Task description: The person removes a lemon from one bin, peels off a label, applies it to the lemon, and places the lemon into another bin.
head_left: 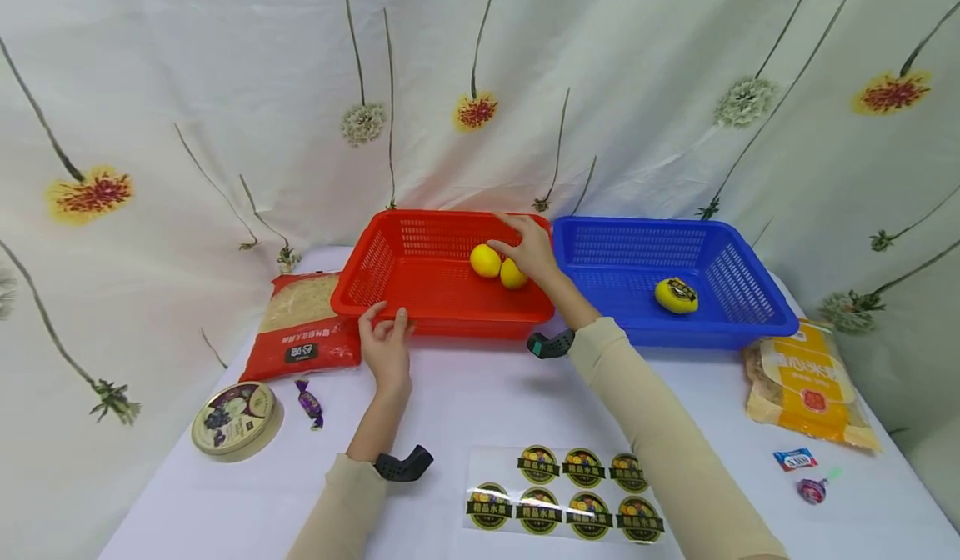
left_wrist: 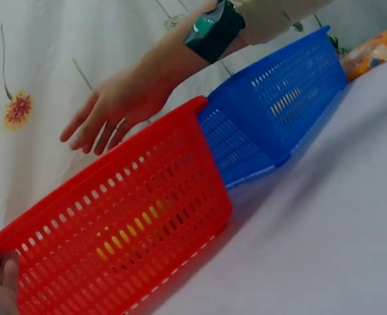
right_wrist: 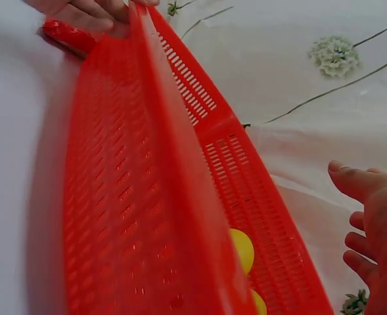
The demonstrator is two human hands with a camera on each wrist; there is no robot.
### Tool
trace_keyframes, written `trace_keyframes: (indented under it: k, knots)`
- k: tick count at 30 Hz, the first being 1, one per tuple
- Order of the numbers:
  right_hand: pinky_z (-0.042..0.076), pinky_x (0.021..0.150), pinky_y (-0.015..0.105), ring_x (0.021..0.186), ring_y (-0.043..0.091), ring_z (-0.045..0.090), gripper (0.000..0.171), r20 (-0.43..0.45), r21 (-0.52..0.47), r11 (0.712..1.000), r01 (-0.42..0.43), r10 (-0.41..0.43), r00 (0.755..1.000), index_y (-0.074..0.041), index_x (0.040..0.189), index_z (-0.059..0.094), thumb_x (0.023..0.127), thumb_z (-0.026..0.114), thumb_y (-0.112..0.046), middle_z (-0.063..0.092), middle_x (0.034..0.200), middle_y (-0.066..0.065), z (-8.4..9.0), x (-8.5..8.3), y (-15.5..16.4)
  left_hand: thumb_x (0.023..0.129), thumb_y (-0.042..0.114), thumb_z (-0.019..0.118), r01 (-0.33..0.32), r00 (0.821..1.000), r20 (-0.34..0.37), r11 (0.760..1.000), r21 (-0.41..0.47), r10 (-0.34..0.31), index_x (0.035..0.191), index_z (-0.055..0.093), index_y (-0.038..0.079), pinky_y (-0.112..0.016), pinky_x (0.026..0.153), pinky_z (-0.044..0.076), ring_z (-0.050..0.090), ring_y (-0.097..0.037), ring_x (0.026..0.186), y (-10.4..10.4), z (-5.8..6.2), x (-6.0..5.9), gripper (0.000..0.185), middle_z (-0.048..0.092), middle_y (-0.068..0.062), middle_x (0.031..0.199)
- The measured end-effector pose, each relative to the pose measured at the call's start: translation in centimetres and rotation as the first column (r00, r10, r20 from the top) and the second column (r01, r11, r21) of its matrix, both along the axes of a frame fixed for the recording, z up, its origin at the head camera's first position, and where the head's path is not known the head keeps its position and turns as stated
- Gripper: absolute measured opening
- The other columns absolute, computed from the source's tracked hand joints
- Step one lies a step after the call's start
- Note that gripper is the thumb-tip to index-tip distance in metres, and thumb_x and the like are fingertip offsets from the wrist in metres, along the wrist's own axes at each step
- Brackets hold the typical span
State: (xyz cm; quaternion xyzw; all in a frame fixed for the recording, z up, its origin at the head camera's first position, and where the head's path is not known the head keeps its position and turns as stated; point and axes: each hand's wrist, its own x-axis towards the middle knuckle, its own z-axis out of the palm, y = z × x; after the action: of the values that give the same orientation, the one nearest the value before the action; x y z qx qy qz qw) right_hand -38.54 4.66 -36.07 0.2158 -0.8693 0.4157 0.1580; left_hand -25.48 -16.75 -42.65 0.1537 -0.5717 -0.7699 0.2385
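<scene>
A red basket (head_left: pixel 442 327) stands at the back middle of the table with two lemons (head_left: pixel 485 261) in its right part. My left hand (head_left: pixel 386 352) grips its front rim near the left corner, a fingertip over the edge and the thumb outside. Above the lemons is my right hand (head_left: pixel 531 247), fingers spread and holding nothing; the right wrist view shows the hand (right_wrist: pixel 385 230) beyond the rim, apart from the fruit. Beside it on the right stands a blue basket (head_left: pixel 645 332), where a lemon (head_left: pixel 677 295) wears a dark round label.
A transparent sheet of round fruit labels (head_left: pixel 539 510) lies at the front. On the left are a red-and-clear food bag (head_left: pixel 303 335), a round tin (head_left: pixel 234 418) and a purple wrapped candy (head_left: pixel 309 404). A yellow bag (head_left: pixel 810 385), small packet (head_left: pixel 795 459) and lollipop (head_left: pixel 812 490) lie right.
</scene>
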Motion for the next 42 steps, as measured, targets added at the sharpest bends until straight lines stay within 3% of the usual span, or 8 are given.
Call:
trace_keyframes:
  k: [5,8,12,19,25,29,37,42]
  knots:
    - [0.045,0.091,0.036,0.103,0.03,0.055,0.056,0.102,0.076,0.996,-0.037,0.029,0.994,-0.019,0.137,0.046,0.086,0.066,-0.026,0.049,0.132,0.011,-0.3,-1.9,-2.0,0.087,0.012,0.064,0.029,0.997,-0.079,0.988,0.152,-0.017,0.121,0.045,0.011,-0.033,0.08,0.052,0.065,-0.017,0.076,-0.2,-0.2,-0.2,0.039,0.054,-0.007,0.076]
    - [0.047,0.076,0.026,0.079,0.023,0.053,0.056,0.175,0.079,0.996,-0.053,0.038,0.984,-0.02,0.138,0.044,0.086,0.065,-0.024,0.057,0.118,0.014,-0.7,-2.7,-2.8,0.086,0.01,0.065,0.049,0.995,-0.093,0.985,0.166,-0.034,0.118,0.046,0.011,-0.034,0.079,0.053,0.065,-0.017,0.074,-0.5,-0.3,-0.1,0.038,0.055,-0.006,0.074]
    - [0.032,0.052,0.022,0.055,0.018,0.03,0.057,0.29,0.099,0.994,-0.049,0.018,0.957,-0.021,0.139,0.042,0.087,0.064,-0.023,0.057,0.105,0.019,-1.2,-3.5,-3.7,0.087,0.008,0.063,0.068,0.995,-0.088,0.985,0.159,-0.055,0.118,0.046,0.011,-0.035,0.079,0.053,0.066,-0.017,0.074,-0.7,-0.1,0.1,0.036,0.057,-0.005,0.073]
    - [0.041,0.061,0.023,0.074,0.02,0.044,0.056,0.374,0.212,0.977,-0.021,-0.061,0.926,-0.023,0.14,0.042,0.088,0.063,-0.026,0.053,0.125,0.013,-2.6,-4.5,-3.4,0.088,0.007,0.062,0.107,0.992,-0.076,0.983,0.146,-0.097,0.121,0.044,0.007,-0.034,0.079,0.052,0.066,-0.018,0.076,-0.5,0.7,0.9,0.038,0.056,-0.005,0.072]
    - [0.039,0.099,0.038,0.116,0.027,0.044,0.055,0.461,0.304,0.947,-0.1,-0.054,0.886,-0.026,0.139,0.043,0.088,0.063,-0.026,0.043,0.138,0.013,-3.1,-5.2,-3.7,0.088,0.007,0.062,0.112,0.992,-0.077,0.985,0.134,-0.102,0.123,0.042,0.006,-0.034,0.08,0.052,0.066,-0.018,0.078,-0.9,0.6,0.8,0.04,0.057,-0.006,0.074]
    - [0.038,0.098,0.042,0.115,0.031,0.044,0.053,0.454,0.387,0.908,-0.163,-0.034,0.89,-0.028,0.137,0.046,0.087,0.064,-0.029,0.044,0.135,0.017,-3.4,-5.7,-3.6,0.087,0.008,0.063,0.104,0.991,-0.094,0.984,0.144,-0.091,0.123,0.044,0.008,-0.034,0.079,0.053,0.065,-0.018,0.078,-1.0,-0.2,0.3,0.041,0.057,-0.006,0.074]
    - [0.036,0.099,0.041,0.112,0.028,0.041,0.048,0.499,0.328,0.907,-0.265,0.072,0.863,-0.023,0.132,0.053,0.086,0.066,-0.017,0.047,0.131,0.011,-2.8,-4.7,-3.4,0.086,0.012,0.065,0.073,0.992,-0.109,0.991,0.108,-0.061,0.12,0.046,0.011,-0.033,0.077,0.053,0.066,-0.021,0.08,-0.7,-0.7,0.1,0.039,0.057,-0.007,0.075]
    - [0.039,0.093,0.038,0.11,0.025,0.041,0.048,0.478,0.322,0.875,-0.361,0.179,0.86,-0.023,0.132,0.054,0.086,0.067,-0.019,0.049,0.129,0.007,-1.5,-3.8,-4.1,0.085,0.013,0.066,0.057,0.994,-0.102,0.993,0.105,-0.046,0.119,0.048,0.014,-0.033,0.077,0.053,0.066,-0.021,0.08,-0.9,-0.7,0.0,0.038,0.059,-0.008,0.077]
